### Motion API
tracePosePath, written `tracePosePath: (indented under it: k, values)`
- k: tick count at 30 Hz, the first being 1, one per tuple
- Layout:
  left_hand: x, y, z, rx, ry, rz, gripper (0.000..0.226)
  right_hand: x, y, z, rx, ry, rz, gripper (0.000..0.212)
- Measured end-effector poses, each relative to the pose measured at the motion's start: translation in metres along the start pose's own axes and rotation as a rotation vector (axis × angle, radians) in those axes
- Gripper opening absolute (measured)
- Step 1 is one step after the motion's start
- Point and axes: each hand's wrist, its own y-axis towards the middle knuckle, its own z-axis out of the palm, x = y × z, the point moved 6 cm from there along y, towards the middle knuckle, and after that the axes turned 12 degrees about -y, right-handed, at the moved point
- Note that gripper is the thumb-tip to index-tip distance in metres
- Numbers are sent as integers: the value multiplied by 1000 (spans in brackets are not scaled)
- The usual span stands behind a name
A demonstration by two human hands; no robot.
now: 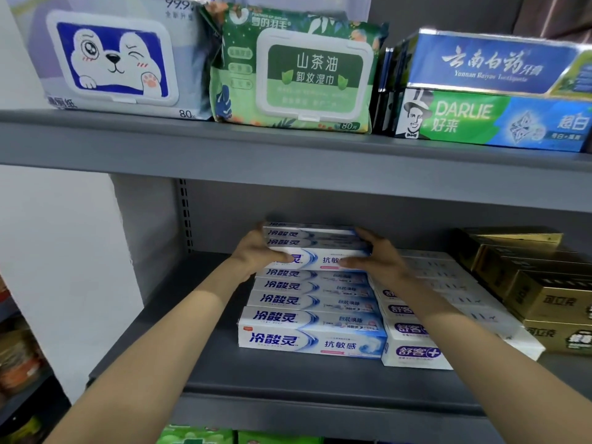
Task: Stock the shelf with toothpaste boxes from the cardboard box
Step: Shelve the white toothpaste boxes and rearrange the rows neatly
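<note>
Both arms reach into the middle grey shelf (288, 376). My left hand (256, 254) and my right hand (378, 254) grip the two ends of a small stack of white-and-blue toothpaste boxes (315, 245). This stack sits on top of the back of a row of the same white-and-blue toothpaste boxes (314, 318) lying flat on the shelf. My thumbs lie across the front face of the held stack. The cardboard box is out of view.
White toothpaste boxes with purple labels (416, 341) lie right of the row, gold boxes (538, 290) further right. The upper shelf (224, 145) carries two wet-wipe packs (112, 59) and blue and green toothpaste boxes (493, 120). Bare shelf lies left of the row.
</note>
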Motion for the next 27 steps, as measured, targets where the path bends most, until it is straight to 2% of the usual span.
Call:
tracePosePath:
  k: [4,10,13,18,20,21,24,27]
  values:
    - [6,5,-1,-42,40,-2,51,0,5,2,2,-87,5,80]
    - [7,4,3,12,76,-9,60,6,11,4,141,-247,34,80]
    - [9,1,2,58,-16,-24,53,5,8,6,130,-291,48,83]
    - [14,-4,-3,91,-258,-61,64,4,8,6,105,-312,58,71]
    - [25,-5,-4,60,-320,-109,46,5,8,5,104,-325,58,66]
    - [31,-9,-3,39,-370,-151,35,4,8,6,112,-322,56,67]
    - [47,-12,3,-10,-512,-280,50,4,8,11,148,-292,53,73]
    - [43,-15,4,-11,-555,-286,44,9,5,17,135,-353,37,86]
